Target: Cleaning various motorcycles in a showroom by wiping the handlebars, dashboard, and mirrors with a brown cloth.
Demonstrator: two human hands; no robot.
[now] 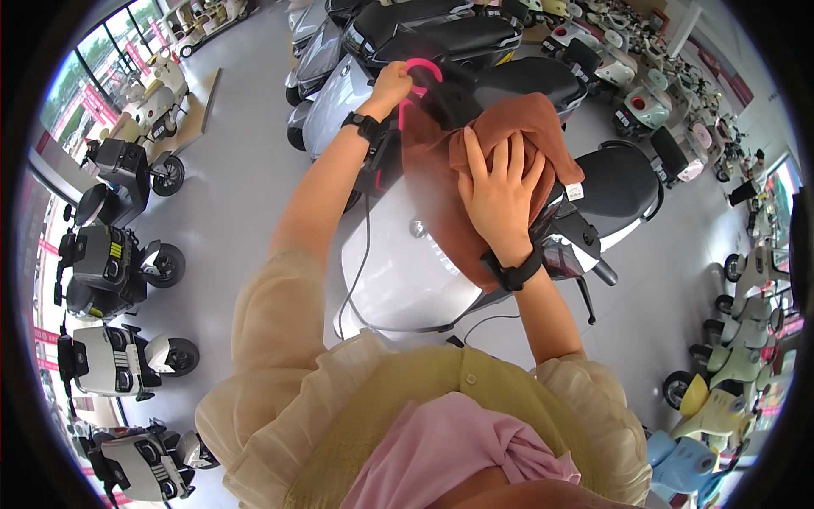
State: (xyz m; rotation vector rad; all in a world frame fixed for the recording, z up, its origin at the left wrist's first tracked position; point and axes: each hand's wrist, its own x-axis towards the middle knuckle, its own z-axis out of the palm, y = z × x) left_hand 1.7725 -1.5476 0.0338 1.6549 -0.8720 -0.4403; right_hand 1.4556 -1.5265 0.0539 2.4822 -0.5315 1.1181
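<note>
My right hand (pixel 500 191) lies with its fingers spread on a brown cloth (pixel 543 127) bunched over the handlebar area of a white scooter (pixel 407 271). The cloth hangs down over part of the scooter's front panel, and a small white tag (pixel 574 191) shows at its edge. Farther off to the left, my left hand (pixel 392 89) is closed on a pink loop (pixel 424 76) at the scooter's far side. What the loop belongs to is partly hidden. A dark cable (pixel 366 246) hangs near the white front. Part of the cloth is blurred.
Close behind stand several scooters with black seats (pixel 526 81). The white scooter's black seat (pixel 610 187) and a brake lever (pixel 587 301) stick out to the right. A row of scooters (pixel 110 360) lines the left, and pastel scooters (pixel 712 407) stand at the right.
</note>
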